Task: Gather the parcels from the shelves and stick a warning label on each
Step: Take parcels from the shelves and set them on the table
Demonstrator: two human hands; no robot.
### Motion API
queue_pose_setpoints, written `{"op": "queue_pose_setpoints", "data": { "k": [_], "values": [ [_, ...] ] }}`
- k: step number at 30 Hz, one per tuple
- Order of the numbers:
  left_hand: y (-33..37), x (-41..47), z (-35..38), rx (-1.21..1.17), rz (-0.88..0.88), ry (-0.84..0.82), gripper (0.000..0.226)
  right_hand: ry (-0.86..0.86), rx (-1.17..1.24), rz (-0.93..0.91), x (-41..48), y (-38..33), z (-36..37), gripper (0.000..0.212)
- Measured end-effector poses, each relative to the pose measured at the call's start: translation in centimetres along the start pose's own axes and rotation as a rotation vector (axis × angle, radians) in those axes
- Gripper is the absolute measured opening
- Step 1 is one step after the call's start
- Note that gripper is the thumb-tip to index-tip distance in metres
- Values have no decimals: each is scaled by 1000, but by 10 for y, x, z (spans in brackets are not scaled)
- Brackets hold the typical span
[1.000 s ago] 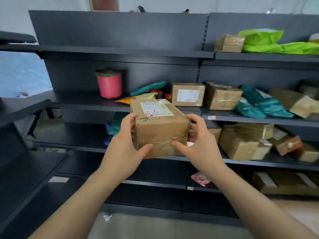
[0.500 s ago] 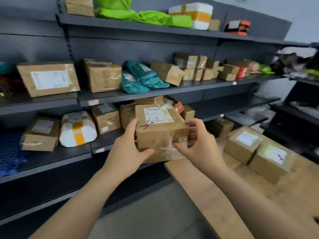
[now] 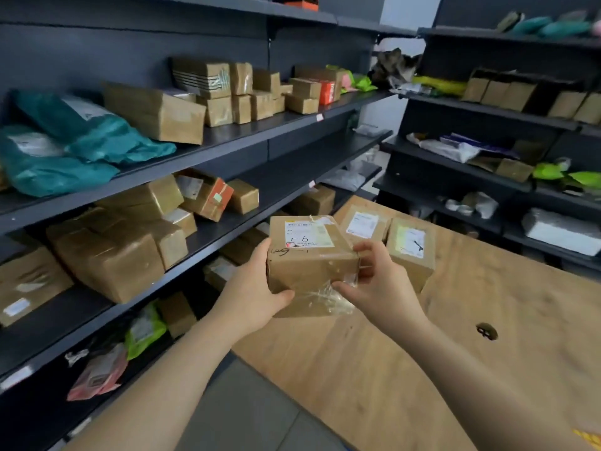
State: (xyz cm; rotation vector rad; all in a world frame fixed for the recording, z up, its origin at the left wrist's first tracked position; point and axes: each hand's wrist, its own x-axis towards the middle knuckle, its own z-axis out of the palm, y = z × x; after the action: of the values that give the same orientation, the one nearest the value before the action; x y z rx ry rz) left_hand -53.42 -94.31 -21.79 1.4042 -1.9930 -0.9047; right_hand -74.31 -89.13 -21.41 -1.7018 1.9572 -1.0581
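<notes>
I hold a taped brown cardboard parcel point(image 3: 310, 265) in front of me, with a white shipping label on top marked "1-6". My left hand point(image 3: 252, 292) grips its left side and my right hand point(image 3: 379, 284) grips its right side. The parcel hangs over the near-left edge of a wooden table point(image 3: 471, 336). Two more labelled brown parcels point(image 3: 364, 224) point(image 3: 411, 252) stand on that table just behind it. No warning label or label roll is clearly visible; a yellow scrap point(image 3: 590, 437) shows at the bottom right corner.
Dark metal shelves point(image 3: 227, 138) on the left carry several brown boxes and teal bags point(image 3: 65, 148). A second shelf unit point(image 3: 487, 109) stands at the back right with boxes and bags. Grey floor point(image 3: 240, 408) runs between the left shelves and the table. The table has a cable hole point(image 3: 487, 331).
The view has swung right from the shelves to the wooden table. The parcel stays gripped by both hands and now hangs over the table's edge near the two parcels there.
</notes>
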Motion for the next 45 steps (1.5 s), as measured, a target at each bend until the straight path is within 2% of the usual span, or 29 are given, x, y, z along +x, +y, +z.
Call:
{"op": "queue_pose_setpoints", "data": {
  "k": [9,14,28,32,37,40,45],
  "values": [
    [-33,92,56,25,-28,-232,96,42,-67,231,33,69,28,53],
    [-52,126,92,91,-8,-314,97,-7,-134,317,46,109,44,59],
    [-90,158,146,321,-34,-308,77,-157,-153,347,58,165,82,57],
    [-88,155,147,387,-11,-314,78,-202,-200,323,60,168,80,60],
    [-72,147,134,519,77,-258,54,-257,-399,167,65,154,67,63],
    [-57,133,118,582,147,-147,44,-297,-467,32,71,137,58,65],
    [-44,94,80,649,145,84,38,-322,-469,-229,78,91,56,56]
  ]
}}
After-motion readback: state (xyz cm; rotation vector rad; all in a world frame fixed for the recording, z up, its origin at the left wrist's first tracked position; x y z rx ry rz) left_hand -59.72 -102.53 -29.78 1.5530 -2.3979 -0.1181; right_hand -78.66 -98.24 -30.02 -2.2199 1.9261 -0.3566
